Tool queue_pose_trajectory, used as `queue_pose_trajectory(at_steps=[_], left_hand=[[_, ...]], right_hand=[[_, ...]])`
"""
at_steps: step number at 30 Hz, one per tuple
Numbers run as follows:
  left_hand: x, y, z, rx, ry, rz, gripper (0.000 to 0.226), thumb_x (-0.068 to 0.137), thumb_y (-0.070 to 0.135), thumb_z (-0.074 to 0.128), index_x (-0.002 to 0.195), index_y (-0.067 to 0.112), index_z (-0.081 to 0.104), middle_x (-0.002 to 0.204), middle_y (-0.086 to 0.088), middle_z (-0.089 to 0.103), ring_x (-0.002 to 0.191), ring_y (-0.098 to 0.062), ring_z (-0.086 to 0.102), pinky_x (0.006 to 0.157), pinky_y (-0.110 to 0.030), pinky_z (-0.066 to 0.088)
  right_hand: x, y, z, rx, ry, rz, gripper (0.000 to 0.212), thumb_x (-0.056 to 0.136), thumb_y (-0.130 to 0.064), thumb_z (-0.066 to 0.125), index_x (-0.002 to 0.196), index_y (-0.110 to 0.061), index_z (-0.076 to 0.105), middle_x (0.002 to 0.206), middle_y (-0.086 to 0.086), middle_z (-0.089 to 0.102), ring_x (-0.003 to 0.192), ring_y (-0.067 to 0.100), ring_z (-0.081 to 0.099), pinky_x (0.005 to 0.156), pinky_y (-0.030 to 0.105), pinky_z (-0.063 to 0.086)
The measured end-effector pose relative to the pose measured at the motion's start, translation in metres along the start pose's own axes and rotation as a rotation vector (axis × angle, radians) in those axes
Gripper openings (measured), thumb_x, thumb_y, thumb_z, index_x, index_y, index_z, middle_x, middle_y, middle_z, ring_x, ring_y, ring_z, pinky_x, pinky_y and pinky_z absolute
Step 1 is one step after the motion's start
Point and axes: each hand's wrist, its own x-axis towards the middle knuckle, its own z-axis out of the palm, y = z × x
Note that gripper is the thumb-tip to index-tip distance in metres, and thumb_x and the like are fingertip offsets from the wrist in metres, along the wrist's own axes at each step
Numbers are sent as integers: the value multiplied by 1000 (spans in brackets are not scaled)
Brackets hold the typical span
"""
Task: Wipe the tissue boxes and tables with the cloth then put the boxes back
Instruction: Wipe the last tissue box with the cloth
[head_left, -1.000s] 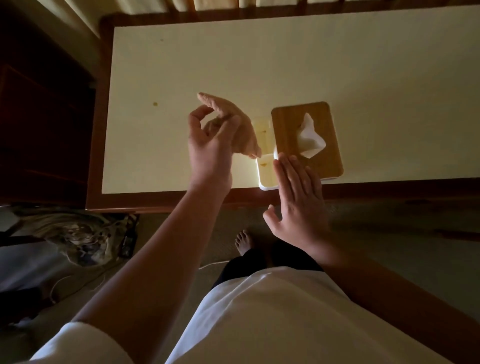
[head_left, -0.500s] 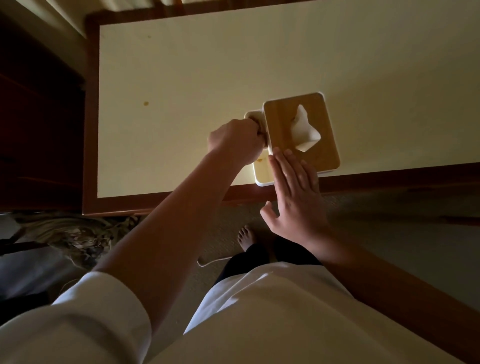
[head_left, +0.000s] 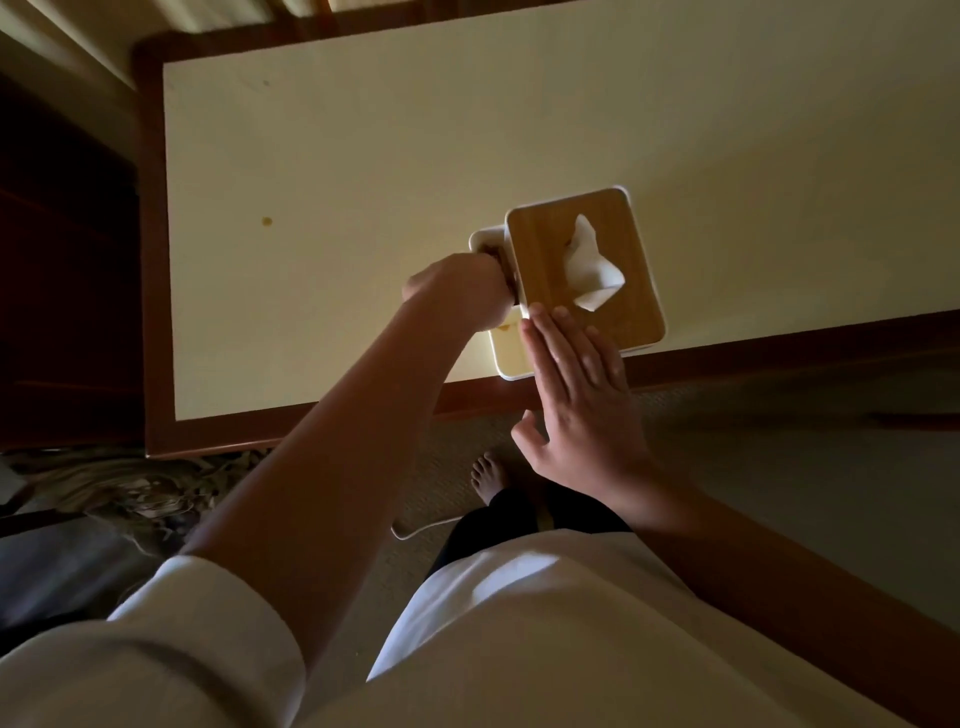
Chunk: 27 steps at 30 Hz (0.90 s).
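- Your foot (head_left: 487, 475) stands on the carpet (head_left: 779, 467) at lower centre, with a white cable (head_left: 415, 530) just left of it.
- Your right hand (head_left: 582, 395) lies flat, fingers straight and together, fingertips pressing the near edge of the box's wooden lid (head_left: 545, 244).
- Your left hand (head_left: 457, 291), at centre frame, is curled in a fist round the cloth (head_left: 507, 265). Only a dark sliver of it shows, against the box's left side.
- The box (head_left: 511, 361) sits at the table's (head_left: 363, 156) near edge, right of centre, with a tissue (head_left: 592, 270) sticking up.
- A small brown spot (head_left: 266, 221) marks the table farther left.
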Motion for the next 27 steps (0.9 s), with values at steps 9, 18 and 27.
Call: queue_pose_trajectory(at_steps=[9, 18, 27], left_hand=[[3, -3, -16, 62, -144, 89, 25, 107, 32, 42, 105, 21, 65, 91, 5, 54, 69, -17, 57, 100, -48, 56], [-15, -7, -22, 36, -83, 92, 35, 107, 36, 43, 130, 20, 63, 108, 0, 63, 78, -20, 55, 87, -38, 48], [-7, 11, -33, 175, -155, 77, 12, 107, 19, 49, 95, 19, 50, 85, 0, 50, 62, -23, 56, 99, -47, 57]], right_hand=[[1, -3, 1, -29, -3, 19, 88, 80, -27, 66, 159, -1, 34, 168, 14, 28, 157, 29, 24, 129, 46, 16], [-1, -2, 1, -25, -11, 11, 87, 80, -27, 63, 159, -2, 34, 168, 14, 29, 157, 29, 25, 129, 46, 16], [-2, -4, 2, -10, -14, 28, 87, 81, -26, 64, 159, -2, 34, 168, 13, 28, 157, 29, 23, 127, 48, 21]])
